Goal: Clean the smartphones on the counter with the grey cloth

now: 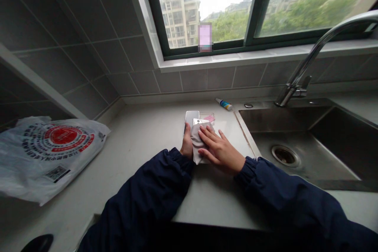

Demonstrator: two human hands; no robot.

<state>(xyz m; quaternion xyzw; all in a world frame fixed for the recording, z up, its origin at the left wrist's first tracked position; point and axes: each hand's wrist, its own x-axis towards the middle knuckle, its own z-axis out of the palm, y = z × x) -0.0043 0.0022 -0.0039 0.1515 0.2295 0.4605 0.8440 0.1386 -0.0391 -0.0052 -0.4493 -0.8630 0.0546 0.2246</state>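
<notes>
My left hand (186, 145) is closed around the left edge of a white phone (195, 121), its thumb pointing up along the side. A camera lens shows at the phone's top end; a grey cloth (197, 149) covers most of the rest. My right hand (221, 149) has hold of this cloth, pressing it onto the phone with long fingers on top and the thumb lower down. Just behind lies a flat grey rectangular thing with a pale rim (192, 116), perhaps another phone. A clear case (211, 114) with a pink piece (209, 118) is partly hidden beside it.
On the right, a steel sink (265, 120) with a drain and a chrome faucet (313, 53) is set into the white counter (147, 126). A small glue-like tube (223, 104) lies near the back wall. A printed plastic bag (59, 145) sits at the left.
</notes>
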